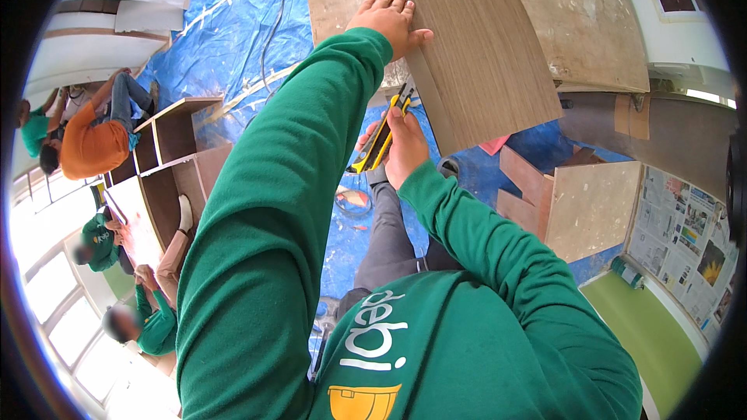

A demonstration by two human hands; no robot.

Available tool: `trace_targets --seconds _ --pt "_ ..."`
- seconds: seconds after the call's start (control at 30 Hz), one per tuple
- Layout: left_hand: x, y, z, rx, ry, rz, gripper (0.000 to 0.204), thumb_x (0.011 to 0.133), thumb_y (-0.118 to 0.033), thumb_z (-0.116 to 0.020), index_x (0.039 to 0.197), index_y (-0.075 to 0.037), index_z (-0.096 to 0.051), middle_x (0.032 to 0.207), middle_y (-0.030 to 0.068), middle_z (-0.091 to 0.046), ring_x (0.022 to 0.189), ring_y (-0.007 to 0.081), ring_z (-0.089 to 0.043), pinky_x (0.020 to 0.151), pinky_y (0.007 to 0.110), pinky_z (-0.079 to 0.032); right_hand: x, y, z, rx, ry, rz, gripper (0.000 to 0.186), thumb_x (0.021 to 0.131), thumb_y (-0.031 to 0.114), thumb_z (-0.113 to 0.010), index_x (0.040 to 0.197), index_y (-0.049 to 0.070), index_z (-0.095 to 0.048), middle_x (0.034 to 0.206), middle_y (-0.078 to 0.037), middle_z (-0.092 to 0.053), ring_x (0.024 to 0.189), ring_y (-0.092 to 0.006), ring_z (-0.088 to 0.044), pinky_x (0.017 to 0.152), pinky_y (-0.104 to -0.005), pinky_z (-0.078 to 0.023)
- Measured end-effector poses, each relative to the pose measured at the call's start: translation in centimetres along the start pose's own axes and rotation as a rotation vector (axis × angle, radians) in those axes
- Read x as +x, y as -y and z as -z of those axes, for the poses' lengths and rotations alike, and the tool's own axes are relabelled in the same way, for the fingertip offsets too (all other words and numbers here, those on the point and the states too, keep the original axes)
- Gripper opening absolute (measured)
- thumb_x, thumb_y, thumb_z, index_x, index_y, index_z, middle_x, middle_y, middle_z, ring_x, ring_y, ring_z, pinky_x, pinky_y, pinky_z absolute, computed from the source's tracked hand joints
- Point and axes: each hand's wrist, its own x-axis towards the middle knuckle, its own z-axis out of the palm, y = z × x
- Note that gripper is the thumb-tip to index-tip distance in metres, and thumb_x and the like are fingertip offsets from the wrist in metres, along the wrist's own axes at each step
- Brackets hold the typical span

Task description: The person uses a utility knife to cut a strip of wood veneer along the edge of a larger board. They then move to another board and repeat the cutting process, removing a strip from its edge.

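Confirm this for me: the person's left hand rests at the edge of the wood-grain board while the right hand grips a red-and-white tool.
Not quite: the tool is yellow and black, as the head view shows. The left hand does rest at the edge of the wood-grain board, and the right hand grips the tool.

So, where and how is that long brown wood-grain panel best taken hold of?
Probably by the near end of the long brown wood-grain panel, from the near side, gripping both long edges. It's flat and broad with no handle visible, and that end seems to jut past the stained tan board beneath, leaving its underside reachable. The left hand rests at the left edge.
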Motion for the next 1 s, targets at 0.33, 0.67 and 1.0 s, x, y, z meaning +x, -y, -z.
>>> trace_targets --seconds 0.33,0.67,1.0 --pt "0.2 -0.2 1.4 -0.010 0.093 0.016 0.084 0.097 -0.069 -0.029 0.154 -0.008 -0.028 0.162 0.0091 -0.025 0.150 0.0244 -0.020 0.122 0.045 -0.015 -6.0 0.4 5.6 -0.303 0.192 -0.251 0.033 0.101 0.038 -0.054 0.102 0.006 -0.047 0.081 -0.010 -0.061 0.067 -0.0226 -0.064 0.064 -0.0388 -0.055" --pt "-9.1 -5.7 -0.4 -0.528 -0.645 0.162 0.053 0.097 -0.043 -0.056 0.137 -0.008 -0.052 0.144 0.0150 -0.047 0.133 0.0317 -0.043 0.111 0.046 -0.033 -16.1 13.7 17.1 -0.686 -0.131 -0.087 0.025 0.103 0.028 -0.053 0.111 0.005 -0.052 0.076 -0.007 -0.060 0.063 -0.0139 -0.060 0.058 -0.0295 -0.054" --pt "-26.3 -18.1 -4.0 -1.067 0.222 0.544 0.054 0.099 -0.049 -0.051 0.079 -0.001 -0.068 0.068 0.0153 -0.067 0.066 0.0286 -0.066 0.065 0.041 -0.051 -16.3 21.1 23.3 -0.619 -0.178 0.091 0.025 0.102 0.027 -0.049 0.114 0.006 -0.056 0.077 -0.005 -0.060 0.064 -0.0133 -0.059 0.059 -0.0287 -0.051"
